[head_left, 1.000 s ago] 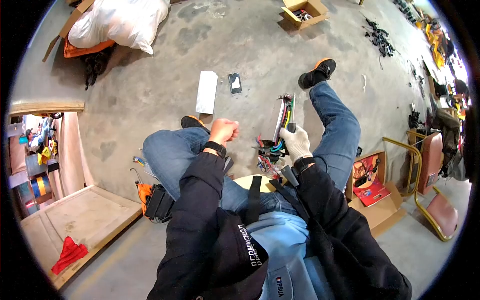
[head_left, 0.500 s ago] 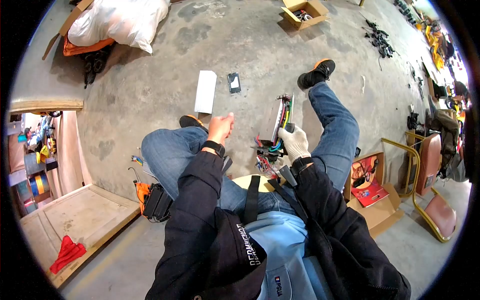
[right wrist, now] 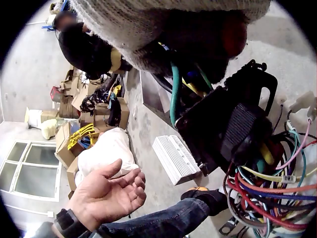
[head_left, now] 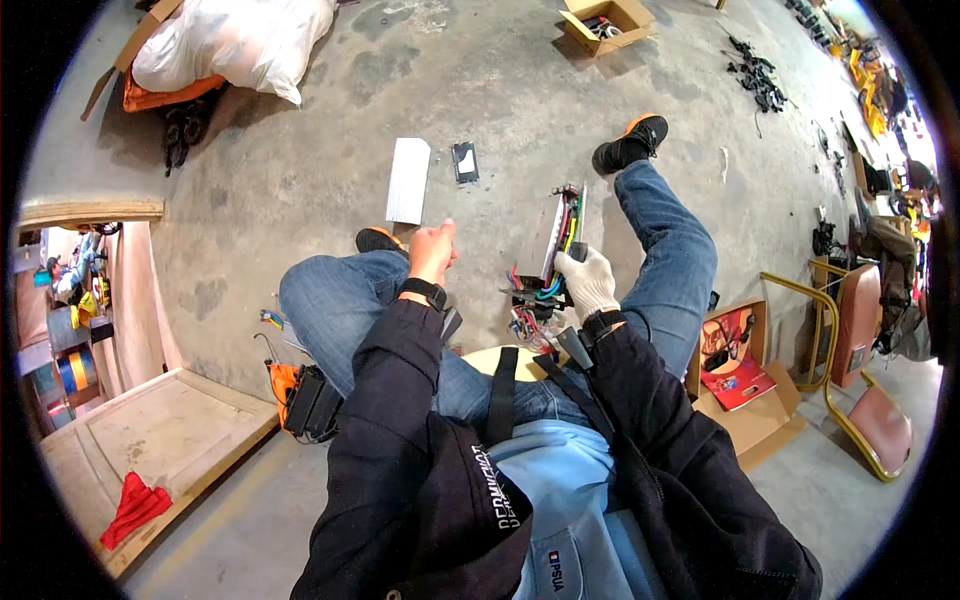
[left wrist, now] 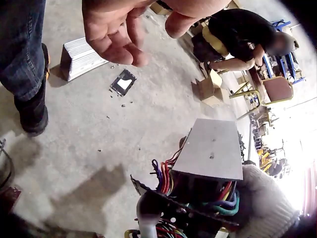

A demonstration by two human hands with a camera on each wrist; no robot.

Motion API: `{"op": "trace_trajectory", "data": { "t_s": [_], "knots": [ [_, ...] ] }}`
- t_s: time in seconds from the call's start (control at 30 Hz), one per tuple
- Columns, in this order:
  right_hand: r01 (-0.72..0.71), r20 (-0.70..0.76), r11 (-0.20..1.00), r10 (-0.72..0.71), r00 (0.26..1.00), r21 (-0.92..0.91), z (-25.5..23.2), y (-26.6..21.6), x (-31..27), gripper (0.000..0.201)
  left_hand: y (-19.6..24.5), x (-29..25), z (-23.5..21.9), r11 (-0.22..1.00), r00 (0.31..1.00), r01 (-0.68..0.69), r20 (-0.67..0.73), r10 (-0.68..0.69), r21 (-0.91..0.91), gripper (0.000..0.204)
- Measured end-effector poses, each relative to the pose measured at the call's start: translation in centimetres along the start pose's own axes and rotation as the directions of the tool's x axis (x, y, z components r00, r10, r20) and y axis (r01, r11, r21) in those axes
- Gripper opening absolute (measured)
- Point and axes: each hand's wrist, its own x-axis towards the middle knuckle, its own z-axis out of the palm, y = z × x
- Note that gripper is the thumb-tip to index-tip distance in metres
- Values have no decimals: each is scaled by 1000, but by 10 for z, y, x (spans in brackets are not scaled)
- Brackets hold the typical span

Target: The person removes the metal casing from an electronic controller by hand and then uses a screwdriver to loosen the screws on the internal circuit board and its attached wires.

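My gloved right hand (head_left: 592,283) grips the side of a metal-cased device (head_left: 550,240) with coloured wires, held between the legs. In the left wrist view, the glove (left wrist: 267,203) lies against the device's edge beside a flat grey panel (left wrist: 210,151). Black parts (right wrist: 233,129) and a bundle of loose wires (right wrist: 272,198) hang below the glove (right wrist: 133,25) in the right wrist view; its fingertips are partly hidden. My bare left hand (head_left: 432,254) hovers left of the device, holding nothing. Its fingers (right wrist: 130,191) are loosely bent, with the palm showing.
A white ribbed block (head_left: 408,182) and a small black plate (head_left: 465,162) lie on the floor ahead. An open carton (head_left: 608,28) stands farther off. Left are a wooden panel (head_left: 190,420) and an orange-and-black bag (head_left: 300,400); right, a box (head_left: 745,370) and chair (head_left: 862,325). Another person (left wrist: 237,37) bends nearby.
My left hand has shifted slightly left and turned, its fingers less tightly bent than before. The gloved right hand keeps its grip on the device, which has barely moved.
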Motion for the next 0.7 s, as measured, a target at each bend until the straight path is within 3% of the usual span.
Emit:
{"op": "trace_trajectory", "data": {
  "t_s": [0.13,0.2,0.27,0.4,0.47,0.5,0.57,0.63,0.7],
  "knots": [
    [3,4,1000,-3,1000,-26,-1,-4,-2,34,-4,8,-6,997,995,37,89,-44,71,37],
    [80,-23,996,-81,996,-47,3,3,1,33,-11,12,-5,999,984,36,174,-40,30,38],
    [62,-87,997,-66,994,-46,7,2,-2,32,-10,10,-3,995,953,35,297,-61,92,49],
    [196,-35,973,-202,979,-118,26,-5,-9,29,3,-12,11,961,877,-50,472,-89,273,78],
    [303,-56,944,-312,948,-132,42,0,-12,26,-11,-2,15,951,870,-110,491,-48,288,91],
    [271,7,948,-273,962,-165,43,-10,-20,25,-16,4,14,945,860,-114,507,-61,307,102],
    [320,51,938,-316,947,-135,53,-6,-24,24,-10,-15,19,963,900,-123,437,7,239,96],
    [339,55,925,-335,941,-169,62,-6,-27,24,-2,-25,16,979,853,-140,520,43,148,90],
    [352,49,920,-349,936,-172,64,-4,-26,22,2,-27,15,966,867,-169,496,51,196,84]
  ]
}}
